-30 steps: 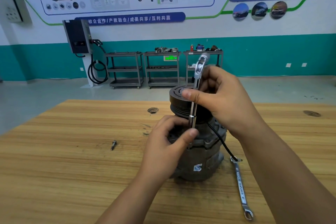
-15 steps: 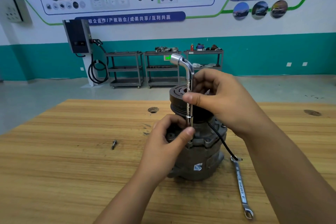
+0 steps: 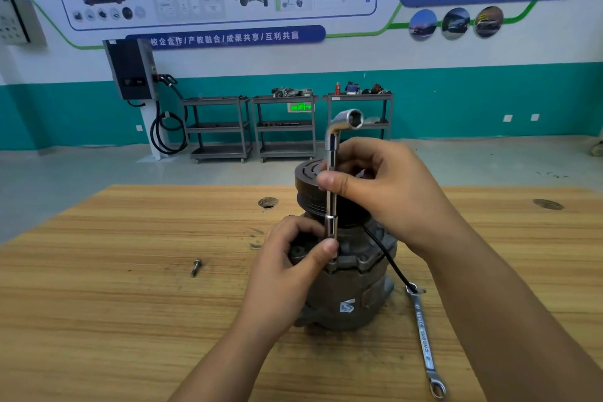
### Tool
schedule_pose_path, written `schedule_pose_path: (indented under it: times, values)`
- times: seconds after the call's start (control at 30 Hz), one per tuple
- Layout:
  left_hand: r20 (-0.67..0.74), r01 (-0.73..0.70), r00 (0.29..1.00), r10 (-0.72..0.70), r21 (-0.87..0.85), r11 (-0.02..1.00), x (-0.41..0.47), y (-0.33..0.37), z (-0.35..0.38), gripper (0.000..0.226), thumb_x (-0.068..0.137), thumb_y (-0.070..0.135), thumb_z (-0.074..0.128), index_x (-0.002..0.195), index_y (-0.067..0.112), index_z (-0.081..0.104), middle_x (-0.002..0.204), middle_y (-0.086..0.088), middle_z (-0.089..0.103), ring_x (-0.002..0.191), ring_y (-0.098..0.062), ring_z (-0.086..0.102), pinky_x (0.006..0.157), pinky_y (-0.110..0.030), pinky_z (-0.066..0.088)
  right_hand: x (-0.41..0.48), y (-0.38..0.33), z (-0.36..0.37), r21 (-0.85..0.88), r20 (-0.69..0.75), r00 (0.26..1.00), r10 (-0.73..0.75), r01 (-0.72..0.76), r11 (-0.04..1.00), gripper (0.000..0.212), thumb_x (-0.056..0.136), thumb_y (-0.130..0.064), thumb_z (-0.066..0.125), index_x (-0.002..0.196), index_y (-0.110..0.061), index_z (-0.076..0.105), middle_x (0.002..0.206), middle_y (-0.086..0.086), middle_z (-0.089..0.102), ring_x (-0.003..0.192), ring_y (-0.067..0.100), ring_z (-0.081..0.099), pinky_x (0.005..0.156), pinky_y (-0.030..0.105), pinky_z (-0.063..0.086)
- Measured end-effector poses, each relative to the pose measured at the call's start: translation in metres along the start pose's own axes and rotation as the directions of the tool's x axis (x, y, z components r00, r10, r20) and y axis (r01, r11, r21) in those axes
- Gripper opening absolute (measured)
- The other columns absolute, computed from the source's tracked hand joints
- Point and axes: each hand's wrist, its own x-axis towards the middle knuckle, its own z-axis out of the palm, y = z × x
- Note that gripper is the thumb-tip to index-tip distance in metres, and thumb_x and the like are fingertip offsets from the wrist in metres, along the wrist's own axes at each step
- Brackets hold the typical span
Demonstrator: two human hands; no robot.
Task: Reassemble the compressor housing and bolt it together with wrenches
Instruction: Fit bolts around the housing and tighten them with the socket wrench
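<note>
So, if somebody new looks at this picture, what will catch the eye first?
First the shiny L-shaped socket wrench, standing upright on the grey compressor in the middle of the wooden table, with the right hand pinching its shaft and the left hand gripping its lower end. Then the flat spanner lying to the right of the compressor, and a loose bolt to its left.

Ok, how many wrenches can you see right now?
2. An L-shaped socket wrench stands upright on the compressor, held by the left hand and right hand; a ring spanner lies on the table right of it. Others may be hidden.
</note>
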Motion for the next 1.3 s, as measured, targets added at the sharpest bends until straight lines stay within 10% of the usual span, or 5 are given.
schedule_pose_path:
  times: [0.27,0.5,0.63,1.3]
  values:
    - [0.012,-0.052,0.999,0.052,0.014,0.999,0.0007,0.0006,-0.0007,0.014,0.081,0.036,0.055,0.081,0.028,0.066,0.084,0.017,0.062,0.097,-0.018,0.056,0.088,-0.043,0.044,-0.0018,-0.0044,-0.0084,0.168,0.195,0.98,0.036,-0.069,0.983,0.022,0.092,0.001,0.048,0.099,-0.013,0.063,0.085,-0.004,0.072,0.082,0.001,0.068,0.067,0.007,0.047]
    - [-0.02,-0.009,1.0,0.009,0.02,1.0,-0.0003,-0.0028,0.0014,0.029,0.064,0.058,0.062,0.084,0.037,0.062,0.09,0.009,0.064,0.098,-0.02,0.059,0.087,-0.048,0.048,-0.0006,0.001,-0.0008,0.038,0.003,1.0,0.014,-0.015,0.999,0.015,0.078,-0.015,0.071,0.083,-0.022,0.06,0.067,-0.012,0.065,0.065,-0.001,0.061,0.063,0.014,0.048]
    - [-0.014,-0.044,0.999,0.045,0.034,0.998,0.0013,-0.0016,0.0019,0.019,0.071,0.051,0.062,0.083,0.036,0.066,0.089,0.017,0.062,0.1,-0.014,0.056,0.086,-0.035,0.044,-0.0003,0.0004,-0.0066,0.109,0.115,0.993,0.018,-0.031,0.994,0.015,0.089,-0.006,0.058,0.096,-0.019,0.063,0.086,-0.007,0.071,0.087,0.001,0.066,0.076,0.014,0.05]
    - [-0.02,-0.044,0.999,0.045,0.052,0.998,0.0002,-0.0023,0.0022,0.021,0.072,0.052,0.061,0.083,0.034,0.063,0.087,0.015,0.062,0.097,-0.017,0.056,0.085,-0.039,0.046,-0.0002,0.0048,0.001,0.074,-0.01,1.0,-0.019,0.02,0.997,0.008,0.082,-0.017,0.068,0.079,-0.021,0.062,0.066,-0.012,0.066,0.063,-0.002,0.061,0.06,0.012,0.045]
